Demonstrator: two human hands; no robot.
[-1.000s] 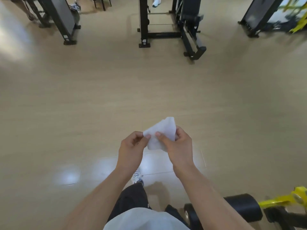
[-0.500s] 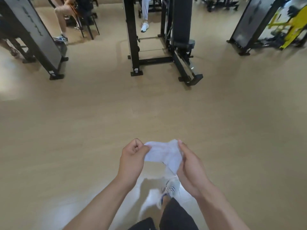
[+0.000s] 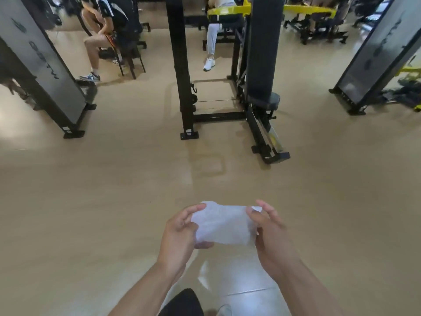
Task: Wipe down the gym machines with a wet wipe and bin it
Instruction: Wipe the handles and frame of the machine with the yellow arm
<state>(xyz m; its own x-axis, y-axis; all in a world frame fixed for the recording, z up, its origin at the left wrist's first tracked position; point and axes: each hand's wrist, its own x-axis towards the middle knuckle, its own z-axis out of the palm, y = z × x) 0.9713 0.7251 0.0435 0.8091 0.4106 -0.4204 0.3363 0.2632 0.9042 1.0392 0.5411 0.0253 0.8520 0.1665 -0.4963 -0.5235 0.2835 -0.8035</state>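
Beige floor — black machine ahead, both hands holding wipe.

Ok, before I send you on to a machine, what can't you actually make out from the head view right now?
- Bin: none in the head view.
- Wet wipe: both side edges are covered by the left hand and right hand; whether it is damp or used can't be told.
- Black machine ahead: its top is cut off by the upper edge.
- Grey panels: lettering too blurred to read.
- Seated people behind: cut off by the top edge and the frames.
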